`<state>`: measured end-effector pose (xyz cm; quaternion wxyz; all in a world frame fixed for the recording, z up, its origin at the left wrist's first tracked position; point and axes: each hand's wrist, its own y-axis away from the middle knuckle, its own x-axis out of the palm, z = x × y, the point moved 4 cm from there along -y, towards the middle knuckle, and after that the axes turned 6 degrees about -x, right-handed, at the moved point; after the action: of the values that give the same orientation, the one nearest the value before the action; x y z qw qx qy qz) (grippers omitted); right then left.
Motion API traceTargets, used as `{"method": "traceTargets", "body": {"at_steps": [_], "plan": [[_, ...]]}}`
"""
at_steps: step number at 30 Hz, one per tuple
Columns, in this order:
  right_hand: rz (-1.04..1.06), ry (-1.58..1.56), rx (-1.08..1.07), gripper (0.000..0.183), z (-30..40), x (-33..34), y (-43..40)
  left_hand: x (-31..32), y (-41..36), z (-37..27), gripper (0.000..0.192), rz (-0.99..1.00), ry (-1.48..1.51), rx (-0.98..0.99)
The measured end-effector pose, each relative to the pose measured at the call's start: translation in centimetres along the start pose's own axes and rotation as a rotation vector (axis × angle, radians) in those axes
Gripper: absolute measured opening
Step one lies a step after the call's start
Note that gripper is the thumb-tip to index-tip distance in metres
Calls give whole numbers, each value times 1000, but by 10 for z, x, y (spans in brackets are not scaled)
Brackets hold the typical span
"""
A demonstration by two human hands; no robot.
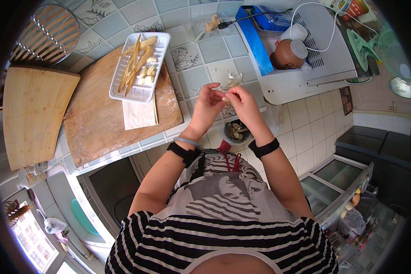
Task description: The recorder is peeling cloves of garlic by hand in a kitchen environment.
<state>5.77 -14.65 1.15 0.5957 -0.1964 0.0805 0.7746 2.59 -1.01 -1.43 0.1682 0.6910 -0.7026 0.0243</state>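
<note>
My left hand and my right hand meet over the counter's front edge, their fingertips pinching a small garlic clove between them. Behind the fingers, pale garlic skins lie on the tiles. To the left, a white plastic tray holds several peeled garlic cloves and long dried tan strips. The tray rests on a wooden cutting board and partly on a folded paper napkin. Below my hands, a lined bin contains peelings.
A second wooden board and a round slatted rack are at the far left. Ginger lies at the back. On the right, a blue box holds a brown jar, beside a grey appliance with cables.
</note>
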Motion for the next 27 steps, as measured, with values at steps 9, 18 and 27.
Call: {"method": "traceTargets", "body": {"at_steps": [9, 18, 27], "plan": [[53, -212, 389, 22, -6, 2, 7, -3, 1, -1, 45, -21, 77, -23], [-9, -383, 255, 13, -12, 1, 4, -3, 2, -2, 23, -10, 203, -160], [-42, -296, 279, 15, -7, 1, 5, -4, 3, 2, 17, -38, 250, -170]]}}
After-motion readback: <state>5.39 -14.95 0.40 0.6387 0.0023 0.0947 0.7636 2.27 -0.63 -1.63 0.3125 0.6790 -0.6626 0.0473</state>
